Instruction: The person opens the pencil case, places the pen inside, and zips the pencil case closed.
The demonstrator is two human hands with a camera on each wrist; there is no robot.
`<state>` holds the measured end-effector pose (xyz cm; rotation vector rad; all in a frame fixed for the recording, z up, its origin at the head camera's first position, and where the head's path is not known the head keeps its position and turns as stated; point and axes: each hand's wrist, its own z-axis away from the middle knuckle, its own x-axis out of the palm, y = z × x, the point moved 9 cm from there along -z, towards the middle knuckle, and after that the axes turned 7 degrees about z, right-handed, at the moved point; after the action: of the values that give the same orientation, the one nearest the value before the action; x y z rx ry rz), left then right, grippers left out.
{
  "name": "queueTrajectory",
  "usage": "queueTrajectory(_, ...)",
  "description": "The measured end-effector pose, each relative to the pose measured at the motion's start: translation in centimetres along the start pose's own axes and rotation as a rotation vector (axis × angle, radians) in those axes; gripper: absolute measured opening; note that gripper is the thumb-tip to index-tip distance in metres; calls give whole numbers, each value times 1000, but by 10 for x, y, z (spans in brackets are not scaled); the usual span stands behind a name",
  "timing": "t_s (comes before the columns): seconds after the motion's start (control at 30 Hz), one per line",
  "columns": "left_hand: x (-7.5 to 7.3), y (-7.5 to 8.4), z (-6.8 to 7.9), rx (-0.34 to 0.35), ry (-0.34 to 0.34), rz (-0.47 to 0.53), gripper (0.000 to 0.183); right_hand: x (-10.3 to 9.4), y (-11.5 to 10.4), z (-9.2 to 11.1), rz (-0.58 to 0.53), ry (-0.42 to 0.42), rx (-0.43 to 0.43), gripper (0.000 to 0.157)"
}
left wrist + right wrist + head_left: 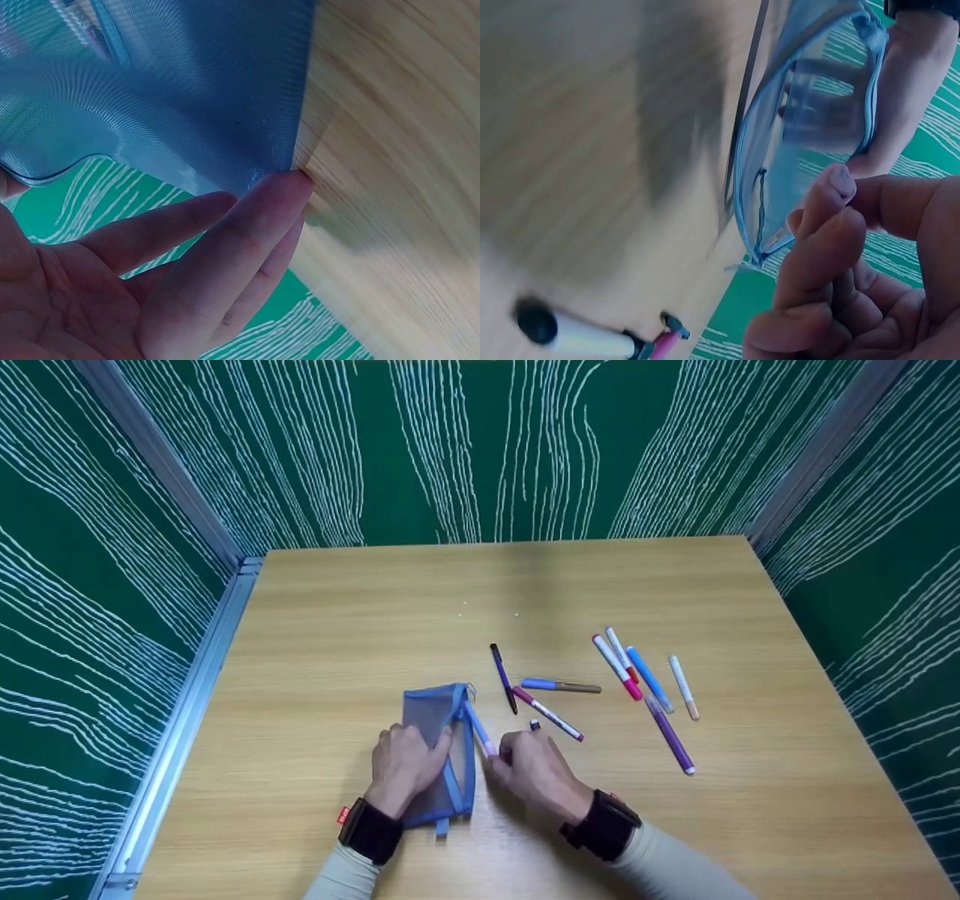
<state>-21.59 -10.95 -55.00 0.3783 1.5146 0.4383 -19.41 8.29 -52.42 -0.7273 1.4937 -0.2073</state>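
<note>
A blue mesh zipper pouch [439,799] lies on the table with its zipped side gaping to the right. My left hand [409,761] grips it, thumb at the opening; in the left wrist view the fingers [240,255] meet the mesh edge. At the mouth of the pouch, a light blue marker with a pinkish end [478,726] is pinched in my right hand [536,769]. That marker's far end reaches the pouch's upper right corner. Just beyond the right hand shows a dark-capped marker [535,724], mostly hidden.
Right of the pouch lie a dark pen [503,675], a blue-and-brown marker [561,685] and a magenta-ended marker [549,714]. Farther right are several more, among them a purple marker [670,737] and a blue one [649,679]. Green patterned walls surround the wooden table [337,615].
</note>
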Motion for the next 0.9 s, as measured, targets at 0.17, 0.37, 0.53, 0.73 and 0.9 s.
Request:
queueTrajectory(0.17,0,0,-1,-3,-16,1,64,13,-7,-2,-38,-30,-21,21)
queueTrajectory(0.37,2,0,-1,-24,-58,-2,64,25,-11,-9,-77,-38,-4,25)
queueTrajectory(0.53,2,-1,0,-26,-50,3,63,34,-15,-15,-111,-31,17,22)
queueTrajectory(0.73,0,1,0,2,-9,2,63,43,-19,-22,-118,-10,13,32)
queueTrajectory(0.9,0,0,0,-4,-16,2,62,49,-17,-26,-114,-34,69,27)
